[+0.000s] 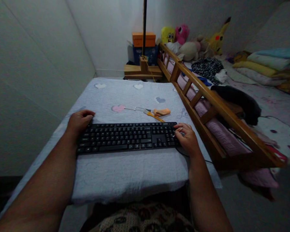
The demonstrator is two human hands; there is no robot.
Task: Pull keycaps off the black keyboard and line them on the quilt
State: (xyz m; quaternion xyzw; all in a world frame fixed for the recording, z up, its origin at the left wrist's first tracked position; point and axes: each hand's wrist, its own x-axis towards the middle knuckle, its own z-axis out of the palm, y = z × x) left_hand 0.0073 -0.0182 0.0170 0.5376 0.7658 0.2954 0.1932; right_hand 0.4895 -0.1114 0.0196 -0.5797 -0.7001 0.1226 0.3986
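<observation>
A black keyboard (125, 137) lies across the cloth-covered table, its cable coming out near the right end. At its upper left corner rests my left hand (79, 122), fingers curled; whether it grips the keyboard's edge is hidden. My right hand (186, 137) is over the number keys at the right end, thumb and fingers pinched round a small whitish thing. Beyond the keyboard lie a brush (153, 115) with a yellow handle, an orange cloth-like piece (162, 111) and a thin bent wire (129, 109).
The table's cloth (125, 174) is pale with heart patterns. Along the right side runs a wooden bed rail (207, 93), with bedding and plush toys behind it. A wooden stand (143, 71) and an orange box (144, 39) are past the far edge. A wall is at left.
</observation>
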